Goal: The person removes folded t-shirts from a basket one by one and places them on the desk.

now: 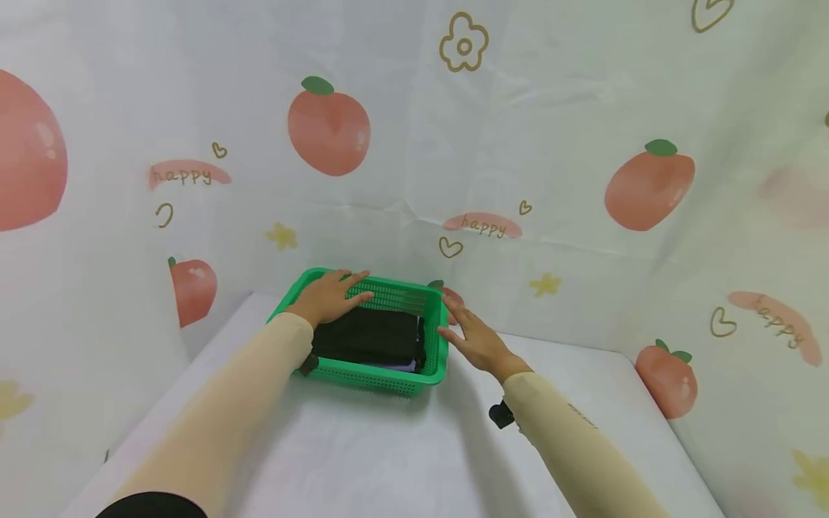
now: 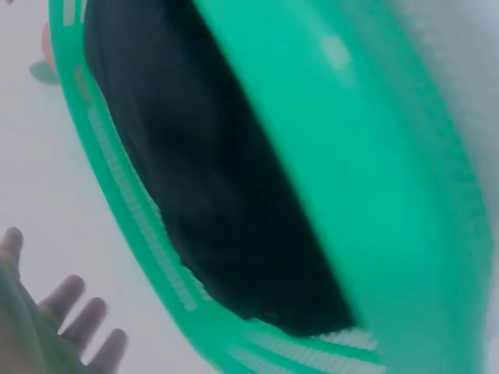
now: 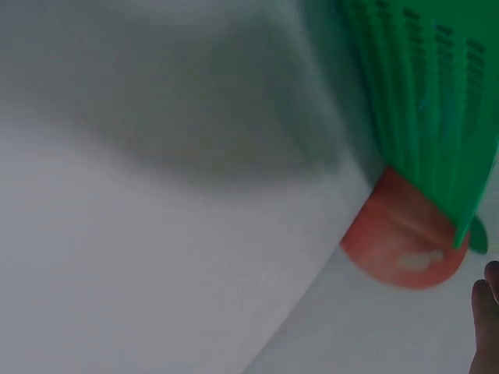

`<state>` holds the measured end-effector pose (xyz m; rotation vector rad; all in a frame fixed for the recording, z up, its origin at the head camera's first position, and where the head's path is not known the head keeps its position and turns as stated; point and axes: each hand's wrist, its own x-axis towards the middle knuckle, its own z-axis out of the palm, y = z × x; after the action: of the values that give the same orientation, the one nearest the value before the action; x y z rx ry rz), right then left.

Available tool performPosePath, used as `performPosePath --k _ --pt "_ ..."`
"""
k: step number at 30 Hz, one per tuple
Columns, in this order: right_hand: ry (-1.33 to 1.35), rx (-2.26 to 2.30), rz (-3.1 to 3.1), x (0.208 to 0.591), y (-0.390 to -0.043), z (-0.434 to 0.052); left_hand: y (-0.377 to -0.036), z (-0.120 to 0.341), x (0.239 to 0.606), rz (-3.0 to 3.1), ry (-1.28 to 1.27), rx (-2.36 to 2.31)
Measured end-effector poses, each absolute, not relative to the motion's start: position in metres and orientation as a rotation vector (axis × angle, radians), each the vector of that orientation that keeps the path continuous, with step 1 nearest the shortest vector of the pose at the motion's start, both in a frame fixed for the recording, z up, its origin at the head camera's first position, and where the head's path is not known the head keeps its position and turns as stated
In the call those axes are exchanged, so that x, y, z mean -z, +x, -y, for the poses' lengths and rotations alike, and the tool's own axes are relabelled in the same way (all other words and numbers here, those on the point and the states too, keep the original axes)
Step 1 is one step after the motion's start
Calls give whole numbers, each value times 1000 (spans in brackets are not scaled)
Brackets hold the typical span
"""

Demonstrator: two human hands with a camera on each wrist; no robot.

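green basket point(image 2: 366, 195) | dark cloth point(image 2: 210, 195) inside, blurred | left hand point(image 2: 47, 327) fingers straight

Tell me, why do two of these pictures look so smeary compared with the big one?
Head view: evenly lit and sharp, with soft shadows under the green basket. Left wrist view: very close, so the basket rim and dark cloth blur. Right wrist view: out of focus too, with a broad grey shadow on the white surface.

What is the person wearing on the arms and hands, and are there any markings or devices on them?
Both arms wear long, close-fitting cream sleeves reaching the wrists. The right sleeve carries a small line of dark lettering, too small to read. A small black device sits at each wrist, clearest under the right wrist. The left hand and right hand are bare, without gloves.
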<state>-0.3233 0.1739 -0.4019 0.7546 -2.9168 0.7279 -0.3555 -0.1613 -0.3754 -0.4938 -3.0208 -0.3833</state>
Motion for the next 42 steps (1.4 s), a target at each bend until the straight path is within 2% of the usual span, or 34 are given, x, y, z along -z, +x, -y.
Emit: performPosePath --k 5,11,22,33,42 --pt "734 -1077 2850 404 -322 -146 -349 185 384 3102 -356 461" --pt "583 -1350 2743 406 -320 -116 -345 202 400 3163 -213 608" --pt "369 -1324 2831 426 -306 -89 -334 194 439 3175 -175 876" --pt "147 -1512 2866 436 -309 -73 -323 197 435 3095 -190 1084" --pt "144 -1488 2862 446 -311 -71 -321 198 435 3077 -200 1063"
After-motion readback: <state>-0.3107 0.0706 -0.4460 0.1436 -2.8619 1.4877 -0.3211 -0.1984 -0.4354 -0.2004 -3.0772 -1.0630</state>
